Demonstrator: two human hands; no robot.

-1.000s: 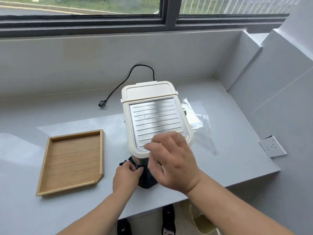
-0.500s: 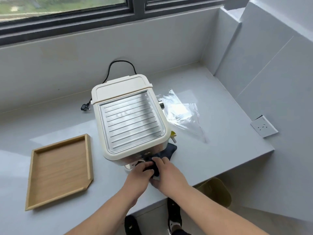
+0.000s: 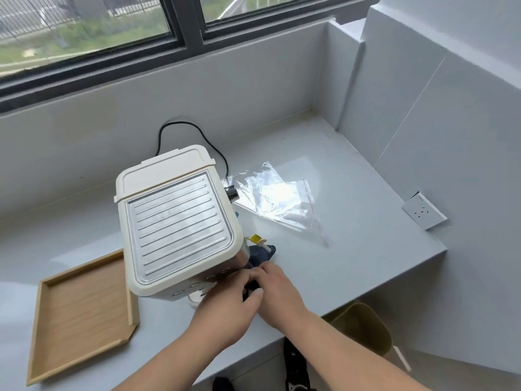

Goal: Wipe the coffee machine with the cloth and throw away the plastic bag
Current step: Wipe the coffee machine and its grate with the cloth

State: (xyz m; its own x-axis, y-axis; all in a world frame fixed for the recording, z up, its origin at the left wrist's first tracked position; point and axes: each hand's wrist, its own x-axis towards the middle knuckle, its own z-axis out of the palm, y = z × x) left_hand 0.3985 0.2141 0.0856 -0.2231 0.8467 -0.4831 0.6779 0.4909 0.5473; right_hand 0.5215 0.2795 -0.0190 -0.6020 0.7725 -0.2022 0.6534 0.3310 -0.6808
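A: Cloth (image 3: pixel 260 253) first: it is dark blue and sits on the surface (image 3: pixel 352 263) at the front right corner of the coffee machine (image 3: pixel 177 224), with one end poking out past the machine and the other bunched between both hands

B: And a second ago?

A: The right hand (image 3: pixel 277 289) was up over the ribbed metal top and only the left hand (image 3: pixel 225 311) was down at the cloth. Now the right one has dropped and joined it, so the fingers (image 3: pixel 255 295) of both hands are curled narrow around the fabric, close together and touching

B: So is wiping underway?

A: I'd judge it is only about to start. They seem to be gathering the cloth into a pad against the front panel, and no wiped stretch shows on the machine

B: And the plastic bag (image 3: pixel 279 201)?

A: It lies flat and clear on the surface to the right of the machine, just beside its chrome knob (image 3: pixel 231 191), and neither hand is near it. That half of the task looks untouched

B: Where would it go?

A: Probably into the yellowish bin (image 3: pixel 363 328) on the floor below the right edge. Further out there is a wooden tray (image 3: pixel 81 314) to the left, empty, and the black cord (image 3: pixel 180 128) looping behind
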